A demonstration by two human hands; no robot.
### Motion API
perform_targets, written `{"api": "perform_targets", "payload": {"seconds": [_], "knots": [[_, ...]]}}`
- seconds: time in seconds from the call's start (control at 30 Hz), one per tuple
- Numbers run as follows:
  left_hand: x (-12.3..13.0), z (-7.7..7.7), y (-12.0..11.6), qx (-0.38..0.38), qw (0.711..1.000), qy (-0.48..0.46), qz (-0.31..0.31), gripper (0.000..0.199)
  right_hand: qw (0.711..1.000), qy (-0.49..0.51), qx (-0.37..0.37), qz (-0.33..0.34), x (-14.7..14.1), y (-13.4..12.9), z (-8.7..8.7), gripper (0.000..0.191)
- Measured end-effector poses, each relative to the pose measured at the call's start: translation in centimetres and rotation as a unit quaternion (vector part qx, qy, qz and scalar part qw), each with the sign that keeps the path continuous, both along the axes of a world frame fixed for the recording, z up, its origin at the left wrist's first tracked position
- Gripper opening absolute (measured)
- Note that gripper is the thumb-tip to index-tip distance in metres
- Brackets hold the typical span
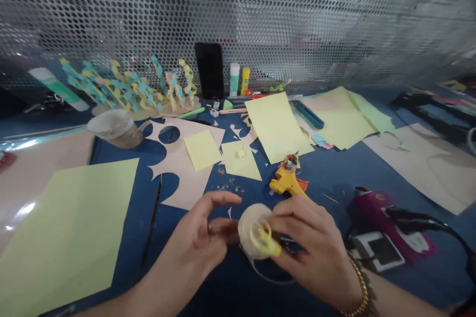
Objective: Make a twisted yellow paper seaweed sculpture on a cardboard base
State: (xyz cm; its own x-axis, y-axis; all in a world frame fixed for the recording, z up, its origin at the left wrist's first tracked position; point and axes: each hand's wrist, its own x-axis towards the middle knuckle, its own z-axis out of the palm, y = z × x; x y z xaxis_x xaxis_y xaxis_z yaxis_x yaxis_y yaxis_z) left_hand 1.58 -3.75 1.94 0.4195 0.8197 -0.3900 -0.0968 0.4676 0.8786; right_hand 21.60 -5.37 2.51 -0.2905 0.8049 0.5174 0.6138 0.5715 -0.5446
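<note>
Near the front middle of the blue table is a pale round disc [248,230] with a small yellow curled paper piece [265,240] over it. My right hand [310,242] pinches the yellow piece at the disc's right side. My left hand [203,237] has its fingers apart, with fingertips close to the disc's left edge; whether they touch it is unclear. A thin pale ring shape shows below the disc, partly hidden. Just beyond my right hand lies a yellow glue gun [288,182] with colourful bits at its tip.
Cut pink paper [189,173], yellow sheets [278,129] and scraps cover the middle. A plastic cup [116,129], paper spirals [141,89], a phone [210,70] and glue sticks [234,79] stand behind. A purple power strip [390,228] with cables lies right.
</note>
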Motion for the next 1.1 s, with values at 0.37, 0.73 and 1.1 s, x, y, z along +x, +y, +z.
{"api": "perform_targets", "payload": {"seconds": [0.37,0.73,1.1], "knots": [[0.0,-0.3,-2.4,-0.170,0.984,0.000,0.053,0.034,0.995,-0.045,0.009,0.087,-1.0,-1.4,-0.8,0.007],[-0.2,-0.8,-2.4,-0.134,0.989,0.047,0.040,0.044,0.995,-0.009,-0.010,0.100,-1.7,-1.4,-1.6,0.010],[-0.2,-0.6,-3.2,-0.134,0.987,0.062,0.062,0.043,0.994,-0.025,0.010,0.109,-1.8,-1.4,-1.3,0.010]]}}
